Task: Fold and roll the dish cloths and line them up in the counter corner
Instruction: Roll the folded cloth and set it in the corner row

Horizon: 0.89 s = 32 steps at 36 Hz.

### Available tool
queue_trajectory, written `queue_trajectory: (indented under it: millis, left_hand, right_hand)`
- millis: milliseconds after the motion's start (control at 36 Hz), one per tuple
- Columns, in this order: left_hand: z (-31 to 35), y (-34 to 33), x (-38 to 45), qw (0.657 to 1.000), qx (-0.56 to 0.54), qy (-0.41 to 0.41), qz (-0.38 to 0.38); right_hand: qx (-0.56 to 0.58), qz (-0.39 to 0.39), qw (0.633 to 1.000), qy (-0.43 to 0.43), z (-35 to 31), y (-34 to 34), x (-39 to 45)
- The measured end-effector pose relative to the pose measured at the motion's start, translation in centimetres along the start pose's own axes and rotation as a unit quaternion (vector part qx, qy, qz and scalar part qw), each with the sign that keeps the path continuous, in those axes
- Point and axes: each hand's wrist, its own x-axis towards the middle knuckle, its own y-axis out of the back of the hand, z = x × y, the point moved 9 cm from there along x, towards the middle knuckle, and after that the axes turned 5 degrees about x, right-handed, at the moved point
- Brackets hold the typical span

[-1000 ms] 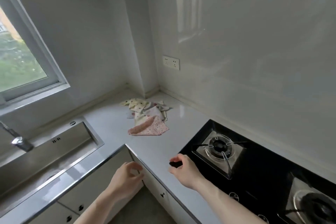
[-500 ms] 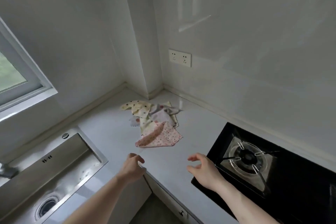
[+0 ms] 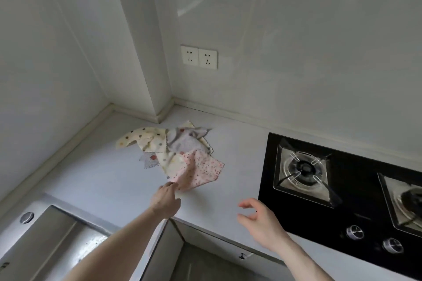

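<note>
A loose pile of dish cloths lies on the white counter [image 3: 102, 178] near the corner. A cream dotted cloth [image 3: 141, 138] is at the pile's left, a grey one [image 3: 186, 142] behind, and a pink speckled cloth [image 3: 204, 171] nearest me. My left hand [image 3: 166, 202] reaches forward, and its fingertips pinch the pink cloth's near corner, which rises in a ridge toward them. To the right, my right hand [image 3: 259, 220] hovers over the counter's front edge with fingers spread and curled, holding nothing.
A black gas hob [image 3: 319, 217] with two burners and front knobs takes up the right side, close to my right hand. A steel sink [image 3: 45, 248] is at the lower left. A double wall socket [image 3: 199, 57] sits above the counter corner [image 3: 165, 113].
The view has moved closer to the corner. My left hand went forward from the counter edge to the pink cloth and took its corner. My right hand stayed low, beside the hob.
</note>
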Motion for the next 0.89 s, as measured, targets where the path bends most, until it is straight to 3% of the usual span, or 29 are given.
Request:
queue_trajectory:
  millis: [111, 167, 389, 583, 750, 889]
  left_hand:
    - [2.5, 5.8, -2.6, 0.975, -0.120, -0.079, 0.172]
    - [3.4, 7.8, -4.2, 0.961, -0.175, -0.101, 0.189]
    - [9.3, 12.7, -10.7, 0.921, -0.320, -0.202, 0.094]
    - [10.2, 13.4, -14.1, 0.883, -0.427, -0.192, 0.013]
    - [9.4, 13.8, -15.4, 0.863, -0.468, -0.189, 0.005]
    - [8.8, 14.1, -16.0, 0.852, -0.489, -0.187, -0.010]
  right_hand:
    - [-0.002, 0.017, 1.000, -0.002, -0.3, -0.9, -1.3]
    - [-0.003, 0.020, 1.000, 0.001, -0.9, -1.4, -1.9]
    - [0.052, 0.010, 0.997, 0.054, -6.7, -3.8, -4.4]
    - [0.049, 0.057, 0.993, 0.088, -8.5, -5.7, -5.6]
    - [0.045, 0.130, 0.984, 0.117, -8.5, -4.2, -6.4]
    - [0.075, 0.081, 0.986, 0.123, -10.2, -4.2, -7.5]
